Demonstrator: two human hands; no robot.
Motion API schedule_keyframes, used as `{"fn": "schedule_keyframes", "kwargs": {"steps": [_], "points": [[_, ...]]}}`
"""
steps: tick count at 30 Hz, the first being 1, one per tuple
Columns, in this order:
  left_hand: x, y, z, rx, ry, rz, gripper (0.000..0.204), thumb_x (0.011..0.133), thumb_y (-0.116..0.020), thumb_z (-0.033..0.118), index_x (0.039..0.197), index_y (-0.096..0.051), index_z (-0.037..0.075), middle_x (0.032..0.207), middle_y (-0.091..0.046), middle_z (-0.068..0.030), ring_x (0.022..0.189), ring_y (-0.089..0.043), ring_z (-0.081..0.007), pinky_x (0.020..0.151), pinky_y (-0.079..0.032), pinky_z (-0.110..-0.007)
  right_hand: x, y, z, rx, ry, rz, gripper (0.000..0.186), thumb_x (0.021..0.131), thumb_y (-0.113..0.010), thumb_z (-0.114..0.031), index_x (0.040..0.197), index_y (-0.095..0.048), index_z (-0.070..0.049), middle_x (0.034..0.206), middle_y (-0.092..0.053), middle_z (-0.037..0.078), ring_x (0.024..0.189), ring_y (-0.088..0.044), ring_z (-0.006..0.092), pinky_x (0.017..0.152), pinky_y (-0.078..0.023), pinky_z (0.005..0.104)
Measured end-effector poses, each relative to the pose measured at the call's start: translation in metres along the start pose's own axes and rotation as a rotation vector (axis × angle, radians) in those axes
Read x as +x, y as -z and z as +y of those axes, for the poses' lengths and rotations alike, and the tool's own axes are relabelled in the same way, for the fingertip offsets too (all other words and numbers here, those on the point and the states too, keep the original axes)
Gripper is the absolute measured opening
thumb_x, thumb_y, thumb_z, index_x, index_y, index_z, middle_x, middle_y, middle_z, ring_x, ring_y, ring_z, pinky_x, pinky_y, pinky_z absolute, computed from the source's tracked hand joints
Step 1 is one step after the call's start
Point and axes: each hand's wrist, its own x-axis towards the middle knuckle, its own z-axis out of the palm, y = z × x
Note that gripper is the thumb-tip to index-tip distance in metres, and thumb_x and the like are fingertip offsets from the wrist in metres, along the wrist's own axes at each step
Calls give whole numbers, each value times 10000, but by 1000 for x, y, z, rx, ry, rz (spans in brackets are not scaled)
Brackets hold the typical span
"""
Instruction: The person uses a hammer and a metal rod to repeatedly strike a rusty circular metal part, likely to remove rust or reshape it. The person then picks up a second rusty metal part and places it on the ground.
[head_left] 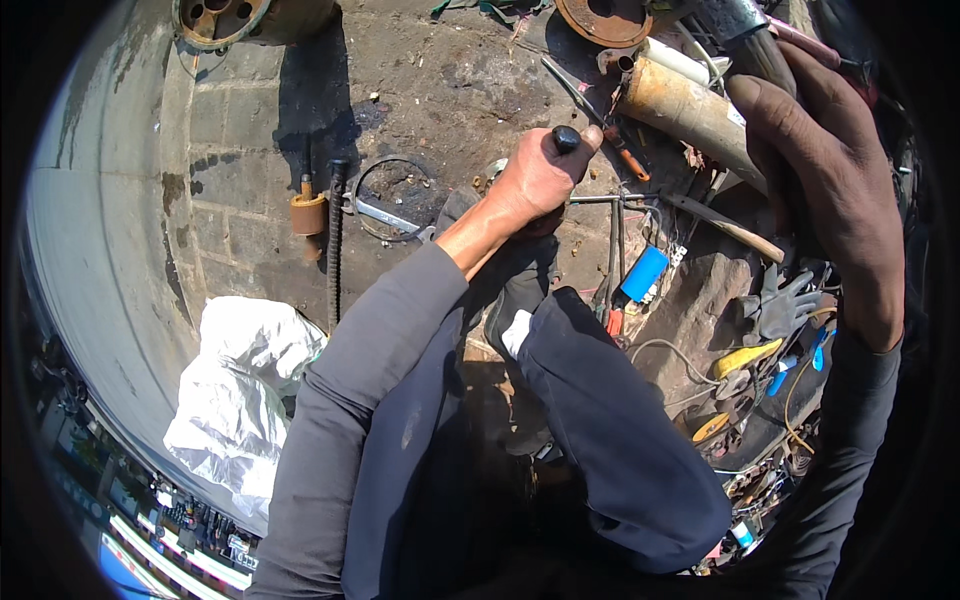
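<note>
Left grip (540, 182) fisted, right grip (830, 150) part-curled, both forearms (390, 320) reaching forward

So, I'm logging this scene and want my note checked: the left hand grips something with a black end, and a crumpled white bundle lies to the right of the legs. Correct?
Not quite: the crumpled white bundle lies to the left of the legs, as the head view shows. The left hand does grip something with a black end.

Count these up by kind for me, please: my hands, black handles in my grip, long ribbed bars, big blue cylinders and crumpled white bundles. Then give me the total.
Hands, left hand and right hand: 2
Gripped black handle: 1
Long ribbed bar: 1
Big blue cylinder: 1
Crumpled white bundle: 1
Total: 6
</note>
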Motion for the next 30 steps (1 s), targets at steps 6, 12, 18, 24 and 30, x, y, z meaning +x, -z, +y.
{"fn": "schedule_keyframes", "kwargs": {"steps": [6,12,18,24,30], "points": [[2,-1,-1,-60,-49,-42,506,1059,-629,359,666,-574,45,584,-495,38,569,-431,-87,515,-373,-325,6,-30,-36,46,241,339,281,1045,-624,-244,1120,-627,26,736,-626,104,653,-580,226,634,-492,366],[3,-3,3,-65,-67,-8,426,1028,-673,323,756,-675,-5,558,-519,-26,570,-448,-97,526,-404,-346,-12,-60,2,8,-46,-128,298,992,-649,-253,1030,-621,41,679,-574,73,570,-567,168,541,-444,343],[6,-2,-4,-6,-54,-35,503,1037,-657,379,659,-602,52,567,-483,37,568,-430,-84,508,-373,-335,-5,-8,-36,-14,188,352,361,1030,-659,-334,1220,-649,-27,686,-561,-1,489,-512,38,440,-415,187],[1,-5,-6,-40,36,-14,439,1019,-666,339,788,-682,-33,601,-570,-37,605,-508,-108,571,-456,-355,-9,-79,14,-174,-79,-309,252,980,-624,-188,973,-572,58,737,-585,285,685,-619,420,647,-479,488],[0,-8,-1,0,32,-31,484,1024,-673,361,691,-619,14,545,-489,4,534,-441,-107,486,-370,-358,-22,-55,-7,239,-108,-53,315,1003,-645,-236,1162,-653,35,701,-570,0,607,-503,72,547,-411,290]]}}
